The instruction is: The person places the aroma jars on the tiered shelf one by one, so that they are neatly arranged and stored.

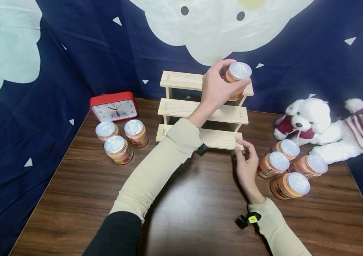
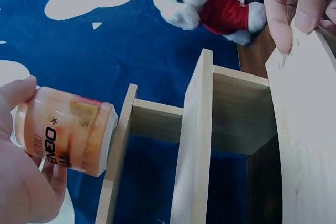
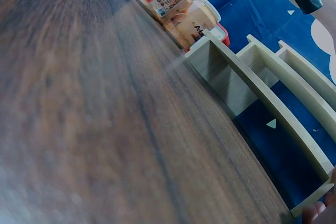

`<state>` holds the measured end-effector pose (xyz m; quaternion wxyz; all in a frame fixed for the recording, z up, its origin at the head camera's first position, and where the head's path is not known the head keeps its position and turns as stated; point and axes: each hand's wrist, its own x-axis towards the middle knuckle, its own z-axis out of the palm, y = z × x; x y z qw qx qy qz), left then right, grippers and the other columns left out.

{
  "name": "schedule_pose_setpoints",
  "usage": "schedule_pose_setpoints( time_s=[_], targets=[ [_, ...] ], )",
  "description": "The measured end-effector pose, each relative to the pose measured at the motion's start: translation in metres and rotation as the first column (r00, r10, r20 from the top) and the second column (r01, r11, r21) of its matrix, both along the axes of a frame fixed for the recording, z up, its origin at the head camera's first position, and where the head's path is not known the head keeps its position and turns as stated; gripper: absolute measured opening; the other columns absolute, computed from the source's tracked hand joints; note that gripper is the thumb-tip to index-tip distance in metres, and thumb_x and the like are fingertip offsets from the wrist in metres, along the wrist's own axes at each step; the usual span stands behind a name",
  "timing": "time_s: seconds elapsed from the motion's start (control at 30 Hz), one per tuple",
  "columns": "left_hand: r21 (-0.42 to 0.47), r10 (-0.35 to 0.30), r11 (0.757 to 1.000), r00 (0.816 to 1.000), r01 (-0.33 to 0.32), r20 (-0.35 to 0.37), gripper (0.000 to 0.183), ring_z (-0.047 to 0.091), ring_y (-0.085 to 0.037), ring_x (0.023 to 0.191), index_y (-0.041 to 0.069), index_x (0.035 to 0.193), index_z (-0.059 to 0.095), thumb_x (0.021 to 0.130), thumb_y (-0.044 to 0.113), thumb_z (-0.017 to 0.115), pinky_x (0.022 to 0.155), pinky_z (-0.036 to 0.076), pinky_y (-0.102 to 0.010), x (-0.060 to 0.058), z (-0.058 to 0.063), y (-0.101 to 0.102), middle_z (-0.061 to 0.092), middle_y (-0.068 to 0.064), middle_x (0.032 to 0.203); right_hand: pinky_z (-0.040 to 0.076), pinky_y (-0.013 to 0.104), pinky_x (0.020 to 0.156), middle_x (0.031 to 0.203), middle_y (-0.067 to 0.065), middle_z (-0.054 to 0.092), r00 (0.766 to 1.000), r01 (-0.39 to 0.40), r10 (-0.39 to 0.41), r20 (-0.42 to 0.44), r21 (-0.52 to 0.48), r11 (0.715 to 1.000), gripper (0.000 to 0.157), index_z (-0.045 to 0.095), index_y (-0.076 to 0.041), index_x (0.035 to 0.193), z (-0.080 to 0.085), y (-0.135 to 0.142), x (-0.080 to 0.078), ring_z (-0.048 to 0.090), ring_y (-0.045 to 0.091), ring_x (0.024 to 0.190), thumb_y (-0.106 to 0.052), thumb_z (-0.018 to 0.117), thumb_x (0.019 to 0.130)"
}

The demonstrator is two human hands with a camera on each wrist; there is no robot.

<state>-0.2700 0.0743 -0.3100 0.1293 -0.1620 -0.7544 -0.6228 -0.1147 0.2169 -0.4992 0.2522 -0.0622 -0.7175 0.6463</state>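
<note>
My left hand (image 1: 216,83) grips an orange jar with a clear lid (image 1: 240,71) by its sides, at the right end of the top step of a three-tier wooden shelf (image 1: 220,138). In the left wrist view the jar (image 2: 65,129) has one end close against the top board; whether they touch I cannot tell. My right hand (image 1: 247,165) pinches the right end of the lowest step between thumb and fingers. In the right wrist view only a few fingertips (image 3: 315,211) show at that corner.
Three similar jars (image 1: 118,149) stand left of the shelf, before a red alarm clock (image 1: 114,106). Several more jars (image 1: 290,185) cluster right of my right hand. Behind them sit white plush toys (image 1: 309,115). A dark blue curtain (image 1: 104,46) hangs behind the wooden table (image 1: 181,213).
</note>
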Motion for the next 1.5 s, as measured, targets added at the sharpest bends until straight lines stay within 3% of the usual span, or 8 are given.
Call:
schedule_pose_setpoints(
  time_s=[0.4, 0.53, 0.73, 0.93, 1.2, 1.33, 1.5],
  targets=[
    [0.052, -0.025, 0.998, 1.0, 0.025, -0.018, 0.071, 0.067, -0.007, 0.106, 0.009, 0.148, 0.069, 0.087, 0.029, 0.097, 0.088, 0.053, -0.015, -0.01, -0.005, 0.007, 0.075, -0.003, 0.133, 0.051, 0.016, 0.072, 0.121, -0.004, 0.073, 1.0, 0.003, -0.003, 0.006, 0.004, 1.0, 0.024, 0.069, 0.011, 0.13, 0.003, -0.002, 0.001, 0.06, 0.005, 0.081, 0.002, 0.068, 0.107],
    [0.068, -0.041, 0.997, 0.999, 0.042, -0.014, 0.074, 0.065, -0.004, 0.114, 0.011, 0.154, 0.063, 0.089, 0.029, 0.096, 0.094, 0.051, -0.014, -0.012, -0.007, 0.009, 0.071, -0.002, 0.139, 0.052, 0.016, 0.071, 0.121, -0.003, 0.073, 1.0, 0.002, -0.002, 0.007, 0.009, 1.0, 0.024, 0.069, 0.011, 0.13, 0.003, -0.002, 0.001, 0.06, 0.005, 0.08, 0.002, 0.068, 0.107],
    [0.093, -0.06, 0.993, 0.995, 0.067, -0.082, 0.07, 0.067, -0.009, 0.115, 0.016, 0.152, 0.053, 0.094, 0.026, 0.092, 0.092, 0.054, -0.019, -0.011, -0.013, 0.01, 0.068, -0.004, 0.14, 0.052, 0.016, 0.071, 0.122, -0.004, 0.072, 1.0, 0.0, 0.0, 0.008, 0.001, 1.0, 0.024, 0.069, 0.011, 0.13, 0.003, -0.002, 0.0, 0.059, 0.004, 0.08, 0.002, 0.068, 0.107],
    [0.049, -0.033, 0.998, 0.993, 0.038, -0.111, 0.054, 0.065, -0.011, 0.107, 0.015, 0.14, 0.061, 0.096, 0.028, 0.09, 0.087, 0.054, -0.019, -0.011, -0.015, 0.012, 0.07, -0.004, 0.131, 0.052, 0.016, 0.071, 0.121, -0.005, 0.072, 1.0, -0.002, 0.002, 0.012, -0.006, 1.0, 0.023, 0.069, 0.011, 0.129, 0.003, -0.002, 0.0, 0.059, 0.004, 0.08, 0.003, 0.068, 0.107],
    [-0.123, -0.039, 0.992, 0.983, 0.017, -0.18, 0.075, 0.051, -0.013, 0.129, 0.016, 0.153, 0.058, 0.088, 0.022, 0.095, 0.104, 0.044, -0.022, -0.009, -0.023, 0.003, 0.055, -0.01, 0.145, 0.051, 0.015, 0.073, 0.122, -0.003, 0.073, 1.0, 0.002, -0.002, 0.005, 0.004, 1.0, 0.024, 0.069, 0.012, 0.129, 0.004, -0.001, 0.001, 0.059, 0.004, 0.082, 0.003, 0.068, 0.107],
    [-0.141, -0.026, 0.99, 0.975, -0.005, -0.221, 0.08, 0.05, -0.017, 0.131, 0.016, 0.158, 0.057, 0.087, 0.015, 0.092, 0.105, 0.045, -0.024, -0.008, -0.027, 0.001, 0.054, -0.013, 0.144, 0.051, 0.015, 0.073, 0.123, -0.003, 0.072, 1.0, 0.002, -0.002, 0.012, 0.003, 1.0, 0.023, 0.069, 0.011, 0.128, 0.004, 0.0, 0.001, 0.059, 0.004, 0.083, 0.003, 0.068, 0.107],
    [-0.134, 0.014, 0.99, 0.98, -0.041, -0.198, 0.098, 0.056, -0.018, 0.127, 0.017, 0.171, 0.041, 0.088, 0.021, 0.094, 0.104, 0.045, -0.021, -0.01, -0.03, 0.005, 0.057, -0.012, 0.137, 0.051, 0.016, 0.073, 0.124, -0.003, 0.072, 1.0, 0.0, 0.0, 0.019, -0.002, 1.0, 0.023, 0.069, 0.011, 0.128, 0.004, -0.001, 0.001, 0.059, 0.005, 0.084, 0.003, 0.068, 0.107]
  ],
)
